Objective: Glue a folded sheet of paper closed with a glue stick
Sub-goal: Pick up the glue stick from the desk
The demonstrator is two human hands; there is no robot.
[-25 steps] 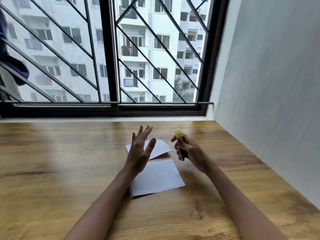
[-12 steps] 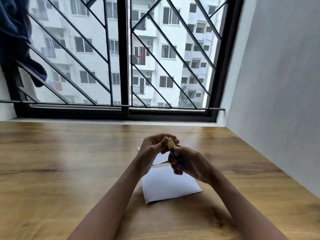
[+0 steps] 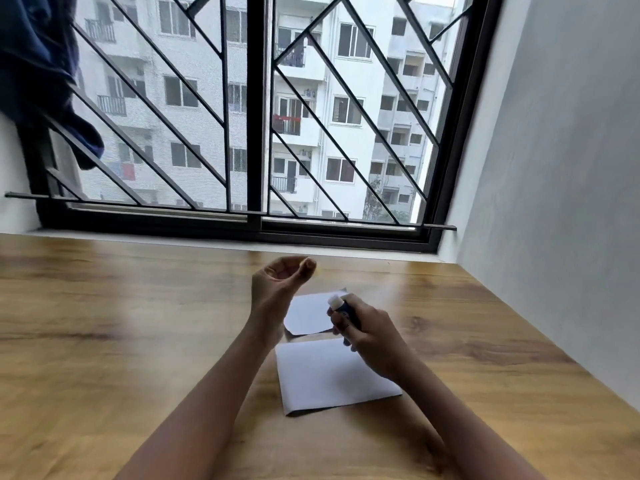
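A white folded sheet of paper (image 3: 325, 379) lies on the wooden table (image 3: 138, 323), and its far flap (image 3: 308, 315) stands open beyond a crease. My right hand (image 3: 370, 336) grips a dark blue glue stick (image 3: 343, 308) over the crease, its bare white tip pointing up and left. My left hand (image 3: 277, 285) is raised above the table to the left of the flap. Its fingers are curled, pinching a small yellowish piece (image 3: 308, 263) that looks like the glue stick's cap.
A barred window (image 3: 256, 133) runs along the table's far edge. A grey wall (image 3: 554, 202) closes the right side. Dark blue cloth (image 3: 38, 74) hangs at the upper left.
My left hand went to the yellow cap on the glue stick and then pulled away up and left. The stick's tip now shows white. The view has shifted right.
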